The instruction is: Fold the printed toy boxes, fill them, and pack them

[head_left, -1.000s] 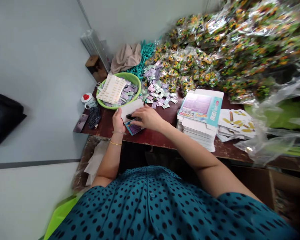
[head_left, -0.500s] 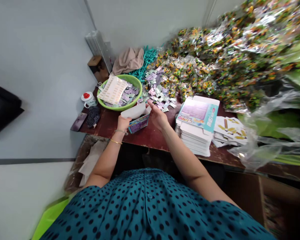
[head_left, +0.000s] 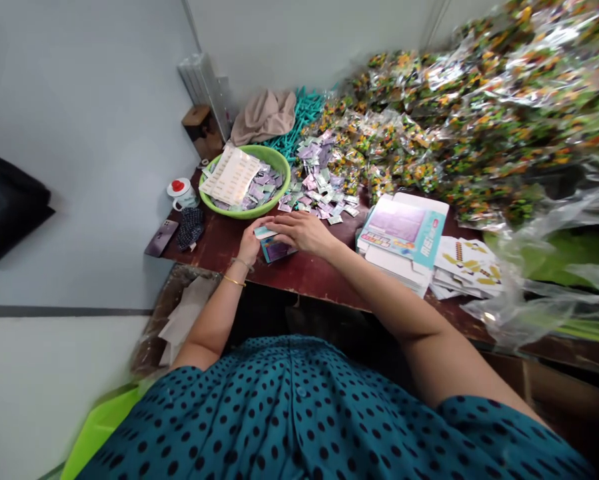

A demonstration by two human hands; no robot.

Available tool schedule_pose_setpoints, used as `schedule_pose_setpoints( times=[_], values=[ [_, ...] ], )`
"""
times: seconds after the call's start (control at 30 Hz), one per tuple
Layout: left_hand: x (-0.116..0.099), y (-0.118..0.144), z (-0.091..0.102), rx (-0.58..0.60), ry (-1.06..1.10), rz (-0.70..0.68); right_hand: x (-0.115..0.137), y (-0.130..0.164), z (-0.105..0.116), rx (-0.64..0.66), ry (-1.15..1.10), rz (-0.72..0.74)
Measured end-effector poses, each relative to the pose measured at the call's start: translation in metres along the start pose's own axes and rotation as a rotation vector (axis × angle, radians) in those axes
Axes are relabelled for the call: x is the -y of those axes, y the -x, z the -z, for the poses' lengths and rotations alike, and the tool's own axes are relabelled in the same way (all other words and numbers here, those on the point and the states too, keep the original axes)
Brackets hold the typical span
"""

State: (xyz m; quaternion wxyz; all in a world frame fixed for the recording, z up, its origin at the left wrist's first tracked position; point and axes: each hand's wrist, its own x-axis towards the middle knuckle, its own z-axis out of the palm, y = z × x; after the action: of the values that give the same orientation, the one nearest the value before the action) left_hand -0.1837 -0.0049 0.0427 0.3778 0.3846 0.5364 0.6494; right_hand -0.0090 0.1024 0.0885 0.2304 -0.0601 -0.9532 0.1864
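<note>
A small printed cardboard box (head_left: 275, 251), purple and teal, stands on the dark red table between my hands. My left hand (head_left: 250, 243) grips its left side, fingers wrapped round the edge. Across the top lies my right hand (head_left: 304, 232), its fingers stretched out flat over the lid flap and hiding much of it. Just beyond the box is a green basin (head_left: 244, 214) of small purple packets, with a pale printed sheet (head_left: 232, 175) on top. More small packets (head_left: 324, 190) are heaped to the basin's right.
Flat box blanks (head_left: 399, 227) are stacked at right, beside printed white cards (head_left: 466, 265). Bagged colourful pieces (head_left: 419, 140) pile along the wall. Teal sticks (head_left: 299, 123) and a beige cloth (head_left: 265, 117) lie behind the basin. A lidded mug (head_left: 183, 195) and phone (head_left: 159, 238) sit at left.
The box's raised white flap has been folded down over its opening. My right hand has moved left from the box's right side onto its top; my left hand keeps its hold.
</note>
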Motion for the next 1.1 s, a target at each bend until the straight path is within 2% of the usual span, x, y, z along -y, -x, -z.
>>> schedule_pose_setpoints(
  times=[0.2,0.33,0.57,0.77,0.87,0.97,1.03,1.1],
  values=[
    [-0.006,-0.004,0.002,0.083,-0.005,0.069,-0.006,-0.004,0.005,0.081,0.07,-0.048],
    [-0.006,-0.002,0.003,0.119,0.009,0.097,-0.011,0.001,0.009,0.127,-0.01,0.004],
    [-0.008,-0.005,0.004,0.137,-0.01,0.081,-0.009,0.0,0.008,0.133,-0.094,0.003],
    [0.005,-0.005,0.006,0.161,0.02,0.022,-0.004,-0.005,0.004,0.041,-0.056,-0.166],
    [0.008,0.009,0.011,0.11,-0.019,-0.077,-0.006,0.001,0.006,0.097,0.044,-0.098],
    [0.006,0.027,0.021,0.086,-0.338,-0.301,-0.012,0.014,0.006,0.15,0.185,0.003],
    [0.008,0.032,0.027,0.11,-0.583,-0.462,-0.016,0.02,0.002,0.154,0.241,0.058],
    [0.017,0.032,0.03,0.126,-0.72,-0.548,-0.019,0.02,-0.004,0.141,0.252,0.075]
  ],
)
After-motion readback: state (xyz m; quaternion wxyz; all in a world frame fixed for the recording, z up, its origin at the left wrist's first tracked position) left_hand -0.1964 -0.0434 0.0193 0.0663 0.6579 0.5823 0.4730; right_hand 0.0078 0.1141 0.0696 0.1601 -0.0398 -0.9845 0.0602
